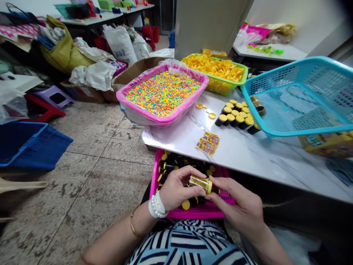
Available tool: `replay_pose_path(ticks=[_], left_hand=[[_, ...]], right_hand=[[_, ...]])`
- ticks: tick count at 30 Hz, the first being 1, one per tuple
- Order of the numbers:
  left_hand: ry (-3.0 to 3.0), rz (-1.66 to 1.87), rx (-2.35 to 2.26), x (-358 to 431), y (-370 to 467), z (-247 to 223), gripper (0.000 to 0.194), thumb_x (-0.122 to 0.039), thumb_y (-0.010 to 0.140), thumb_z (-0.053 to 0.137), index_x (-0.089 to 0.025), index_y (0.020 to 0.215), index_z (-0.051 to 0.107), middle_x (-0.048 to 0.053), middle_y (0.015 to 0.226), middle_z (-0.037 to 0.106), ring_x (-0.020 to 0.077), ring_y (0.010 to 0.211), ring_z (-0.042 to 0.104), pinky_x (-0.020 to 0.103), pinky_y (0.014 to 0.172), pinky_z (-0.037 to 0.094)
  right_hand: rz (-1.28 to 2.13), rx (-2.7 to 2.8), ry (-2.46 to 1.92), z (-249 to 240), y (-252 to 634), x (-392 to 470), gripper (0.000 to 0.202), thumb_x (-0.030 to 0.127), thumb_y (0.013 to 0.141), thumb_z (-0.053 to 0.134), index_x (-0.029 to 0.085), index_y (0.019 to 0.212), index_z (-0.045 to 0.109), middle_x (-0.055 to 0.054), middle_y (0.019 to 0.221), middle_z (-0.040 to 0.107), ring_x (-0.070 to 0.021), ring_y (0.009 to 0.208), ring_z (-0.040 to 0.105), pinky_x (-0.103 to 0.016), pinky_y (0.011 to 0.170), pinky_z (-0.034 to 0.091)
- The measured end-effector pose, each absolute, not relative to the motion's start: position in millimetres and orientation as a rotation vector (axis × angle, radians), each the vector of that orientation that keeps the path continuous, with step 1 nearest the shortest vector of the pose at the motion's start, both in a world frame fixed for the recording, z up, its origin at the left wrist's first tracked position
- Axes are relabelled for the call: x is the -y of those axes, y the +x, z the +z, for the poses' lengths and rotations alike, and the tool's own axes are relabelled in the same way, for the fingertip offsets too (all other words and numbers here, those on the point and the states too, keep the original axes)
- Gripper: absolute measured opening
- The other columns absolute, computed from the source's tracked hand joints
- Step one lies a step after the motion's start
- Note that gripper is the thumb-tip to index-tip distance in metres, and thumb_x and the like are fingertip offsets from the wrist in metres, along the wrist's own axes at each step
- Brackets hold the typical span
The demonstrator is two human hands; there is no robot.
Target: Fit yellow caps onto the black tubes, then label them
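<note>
My left hand [179, 187] is closed round a small clear tube with a yellow label and yellow cap [200, 184], held sideways above the pink basket. The fingertips of my right hand [238, 200] pinch the capped end of the same tube. Below both hands, the pink basket [193, 213] on my lap holds many black tubes with yellow caps. On the table edge ahead lie yellow printed labels [208, 143]. Behind them are two yellow rings with handles [211, 115], and to their right stand rows of black tubes with yellow caps [235, 114].
A pink tub [165, 119] of coloured beads stands on the table's left end. Behind it is a green basket [244, 75] of yellow parts. A large blue basket [300, 133] sits at right. A dark blue crate [52, 147] stands on the floor at left.
</note>
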State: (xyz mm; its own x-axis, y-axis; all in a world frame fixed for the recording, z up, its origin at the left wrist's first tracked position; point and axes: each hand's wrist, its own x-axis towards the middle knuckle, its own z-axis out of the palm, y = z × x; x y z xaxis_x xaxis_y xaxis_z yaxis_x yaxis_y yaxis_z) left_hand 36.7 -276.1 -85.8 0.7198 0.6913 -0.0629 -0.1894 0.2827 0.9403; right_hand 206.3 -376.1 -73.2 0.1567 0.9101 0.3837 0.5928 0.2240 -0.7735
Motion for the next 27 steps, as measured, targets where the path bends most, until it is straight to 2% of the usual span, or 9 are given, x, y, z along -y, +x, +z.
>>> replay_pose_path(ticks=[5,8,12,14,18,21,23,25,27], left_hand=[[1.605,0.727,-0.619,277,34,-90,0.019,-0.028,0.08,0.073,-0.018,0.097,0.071,0.005,0.095,0.072,0.0176,0.088,0.065,0.029,0.083,0.048],[1.546,0.671,-0.678,275,32,-100,0.03,-0.038,0.086,0.065,-0.018,0.108,0.065,0.006,0.098,0.069,0.018,0.088,0.063,0.028,0.077,0.048],[1.326,0.486,-0.699,273,27,-106,0.036,-0.048,0.091,0.056,-0.016,0.106,0.059,0.0,0.076,0.059,0.0114,0.062,0.052,0.022,0.056,0.042],[1.382,0.48,-0.68,273,25,-106,0.03,-0.043,0.091,0.057,-0.016,0.103,0.061,0.001,0.077,0.06,0.0116,0.065,0.053,0.023,0.06,0.043],[1.59,0.582,-0.673,271,24,-110,0.022,-0.033,0.091,0.057,-0.018,0.105,0.067,0.006,0.096,0.066,0.0174,0.088,0.059,0.029,0.08,0.046],[1.419,0.483,-0.672,270,25,-120,0.028,-0.042,0.091,0.057,-0.018,0.105,0.063,0.002,0.077,0.062,0.012,0.066,0.056,0.024,0.062,0.045],[1.188,0.416,-0.697,270,28,-128,0.036,-0.052,0.088,0.059,-0.018,0.1,0.056,-0.005,0.063,0.054,0.0075,0.048,0.045,0.019,0.046,0.034],[1.014,0.384,-0.712,272,31,-134,0.043,-0.059,0.084,0.061,-0.019,0.094,0.049,-0.008,0.056,0.048,0.005,0.04,0.038,0.016,0.039,0.026],[0.896,0.366,-0.677,275,33,-136,0.048,-0.062,0.081,0.063,-0.019,0.094,0.048,-0.008,0.055,0.05,0.0042,0.038,0.039,0.015,0.038,0.025]], right_hand=[[0.816,1.208,-1.471,-90,195,374,0.021,0.018,0.082,0.072,0.024,0.101,0.07,-0.001,0.086,0.075,-0.0161,0.069,0.073,-0.023,0.061,0.061],[0.744,1.252,-1.448,-107,195,370,0.027,0.017,0.081,0.072,0.024,0.107,0.069,-0.004,0.097,0.074,-0.0188,0.082,0.073,-0.029,0.072,0.062],[0.457,1.537,-1.384,-117,198,367,0.035,0.013,0.074,0.078,0.024,0.107,0.071,-0.007,0.101,0.074,-0.0219,0.092,0.071,-0.034,0.083,0.06],[0.554,1.466,-1.408,-120,194,365,0.029,0.017,0.073,0.079,0.022,0.101,0.072,-0.006,0.093,0.076,-0.0205,0.082,0.072,-0.032,0.076,0.061],[1.038,0.942,-1.454,-128,182,360,0.023,0.032,0.076,0.078,0.018,0.09,0.069,-0.006,0.079,0.076,-0.0181,0.065,0.072,-0.029,0.063,0.062],[1.338,0.755,-1.423,-128,184,356,0.027,0.038,0.073,0.08,0.015,0.081,0.065,-0.005,0.07,0.073,-0.0175,0.06,0.071,-0.03,0.062,0.061],[1.427,0.752,-1.391,-124,191,355,0.029,0.037,0.072,0.081,0.015,0.084,0.067,-0.002,0.067,0.07,-0.0153,0.058,0.068,-0.029,0.06,0.061],[1.437,0.794,-1.336,-120,196,355,0.034,0.035,0.071,0.081,0.017,0.098,0.071,-0.002,0.078,0.068,-0.0135,0.063,0.066,-0.029,0.062,0.061],[1.397,0.831,-1.272,-120,198,355,0.035,0.033,0.071,0.081,0.022,0.104,0.074,-0.002,0.09,0.064,-0.0132,0.069,0.065,-0.03,0.062,0.062]])
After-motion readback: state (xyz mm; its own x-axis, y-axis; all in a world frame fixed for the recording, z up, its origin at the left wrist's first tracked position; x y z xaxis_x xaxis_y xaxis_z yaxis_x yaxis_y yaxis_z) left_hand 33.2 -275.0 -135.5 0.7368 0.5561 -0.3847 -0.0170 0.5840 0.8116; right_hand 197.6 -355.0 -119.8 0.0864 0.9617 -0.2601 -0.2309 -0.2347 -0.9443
